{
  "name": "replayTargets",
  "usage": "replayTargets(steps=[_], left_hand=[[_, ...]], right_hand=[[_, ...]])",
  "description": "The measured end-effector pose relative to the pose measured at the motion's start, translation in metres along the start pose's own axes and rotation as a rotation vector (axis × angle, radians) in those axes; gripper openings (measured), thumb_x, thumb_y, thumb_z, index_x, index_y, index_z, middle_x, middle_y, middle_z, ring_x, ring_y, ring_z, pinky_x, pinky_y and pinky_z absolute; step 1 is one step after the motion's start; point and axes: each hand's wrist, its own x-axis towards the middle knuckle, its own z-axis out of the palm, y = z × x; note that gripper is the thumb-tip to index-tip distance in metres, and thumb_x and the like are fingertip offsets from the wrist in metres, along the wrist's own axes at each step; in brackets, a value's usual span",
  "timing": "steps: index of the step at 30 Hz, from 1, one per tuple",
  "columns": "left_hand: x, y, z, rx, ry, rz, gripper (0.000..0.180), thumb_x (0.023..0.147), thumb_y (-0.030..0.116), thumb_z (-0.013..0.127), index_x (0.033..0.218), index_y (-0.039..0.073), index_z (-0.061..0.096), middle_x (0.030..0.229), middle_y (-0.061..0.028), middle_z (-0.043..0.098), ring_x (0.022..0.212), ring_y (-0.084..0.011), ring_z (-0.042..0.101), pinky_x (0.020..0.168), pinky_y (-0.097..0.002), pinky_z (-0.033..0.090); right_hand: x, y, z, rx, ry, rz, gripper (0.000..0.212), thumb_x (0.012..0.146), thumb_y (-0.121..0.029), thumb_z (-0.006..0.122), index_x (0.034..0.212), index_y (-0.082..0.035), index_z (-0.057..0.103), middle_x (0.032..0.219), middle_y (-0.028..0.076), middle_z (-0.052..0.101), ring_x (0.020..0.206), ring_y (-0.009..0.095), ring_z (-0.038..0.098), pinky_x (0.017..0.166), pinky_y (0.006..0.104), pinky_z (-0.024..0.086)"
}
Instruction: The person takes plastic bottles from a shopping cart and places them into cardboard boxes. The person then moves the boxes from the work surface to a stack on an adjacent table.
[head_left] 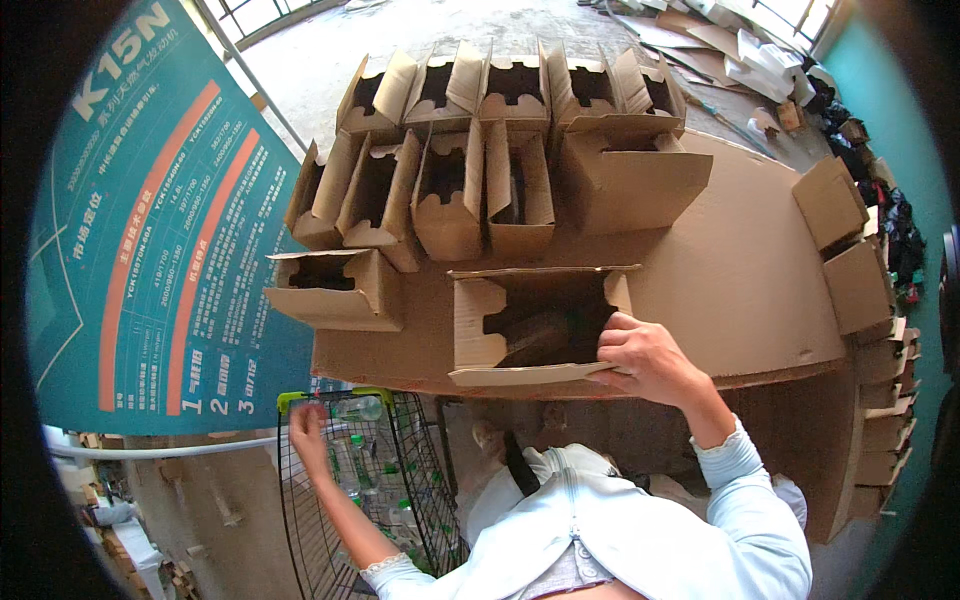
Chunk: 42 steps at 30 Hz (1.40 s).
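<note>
An open-topped cardboard box [540,374] stands at the table's near edge, flaps up, its inside dark. My right hand [648,362] pinches its near right edge, thumb outside and fingers curled over the rim. Lower left, my left hand [308,432] is held above the rim of a black wire cart [395,396] and looks smeared, so its fingers cannot be made out. Inside the cart lie several clear plastic bottles [362,462], some with green caps. To the left of the box sits a smaller open cardboard box [385,290], apart from it.
Several open cardboard boxes [445,205] stand in rows across the cardboard-covered table [745,260]. A tall teal printed banner [160,250] leans at the left. Stacked boxes [858,285] line the right wall, with scrap cardboard and foam [760,65] on the floor behind.
</note>
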Motion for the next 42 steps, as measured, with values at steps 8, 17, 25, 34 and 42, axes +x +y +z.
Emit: replayTargets(steps=[8, 17, 25, 34, 42], left_hand=[[-0.154, -0.332, 0.052, 0.711, -0.839, -0.803, 0.076, 0.084, 0.048, 0.071, 0.138, 0.000, 0.047, 0.133, -0.0195, 0.056, 0.123, -0.0316, 0.053, 0.103, -0.0470, 0.044], [-0.163, -0.319, 0.161, 0.922, -0.603, -0.724, 0.065, 0.076, 0.043, 0.078, 0.119, -0.001, 0.056, 0.114, -0.0184, 0.064, 0.110, -0.0328, 0.061, 0.091, -0.0463, 0.051], [-0.134, -0.287, 0.131, 0.836, -0.692, -0.489, 0.072, 0.068, 0.040, 0.084, 0.121, 0.000, 0.055, 0.120, -0.0209, 0.060, 0.109, -0.0360, 0.060, 0.091, -0.0462, 0.050], [-0.147, -0.391, 0.183, 0.552, -0.789, -0.582, 0.077, 0.074, 0.036, 0.078, 0.136, 0.001, 0.049, 0.129, -0.0226, 0.055, 0.112, -0.0370, 0.055, 0.095, -0.0460, 0.045], [-0.118, -0.361, 0.140, 0.452, -1.047, -0.247, 0.058, 0.078, 0.026, 0.074, 0.130, 0.007, 0.055, 0.113, -0.0110, 0.065, 0.090, -0.0262, 0.061, 0.079, -0.0398, 0.049]], right_hand=[[0.010, -0.019, -0.004, -0.181, -0.175, 0.140, 0.018, 0.074, -0.022, 0.078, 0.076, -0.006, 0.070, 0.080, 0.004, 0.064, 0.089, 0.024, 0.059, 0.076, 0.0370, 0.053], [0.011, -0.026, 0.005, -0.163, -0.092, 0.295, 0.020, 0.066, -0.018, 0.084, 0.075, -0.007, 0.070, 0.082, 0.004, 0.067, 0.092, 0.025, 0.061, 0.075, 0.0370, 0.055], [0.013, -0.025, 0.008, -0.141, -0.086, 0.383, 0.021, 0.062, -0.016, 0.085, 0.073, -0.007, 0.069, 0.081, 0.005, 0.067, 0.093, 0.026, 0.062, 0.076, 0.0378, 0.054], [0.009, -0.024, 0.011, -0.160, -0.124, 0.388, 0.020, 0.066, -0.019, 0.083, 0.077, -0.008, 0.071, 0.084, 0.003, 0.068, 0.092, 0.024, 0.062, 0.075, 0.0372, 0.054], [0.013, -0.022, 0.004, -0.137, -0.128, 0.311, 0.022, 0.070, -0.024, 0.081, 0.079, -0.007, 0.071, 0.086, 0.004, 0.068, 0.094, 0.025, 0.061, 0.076, 0.0377, 0.054]])
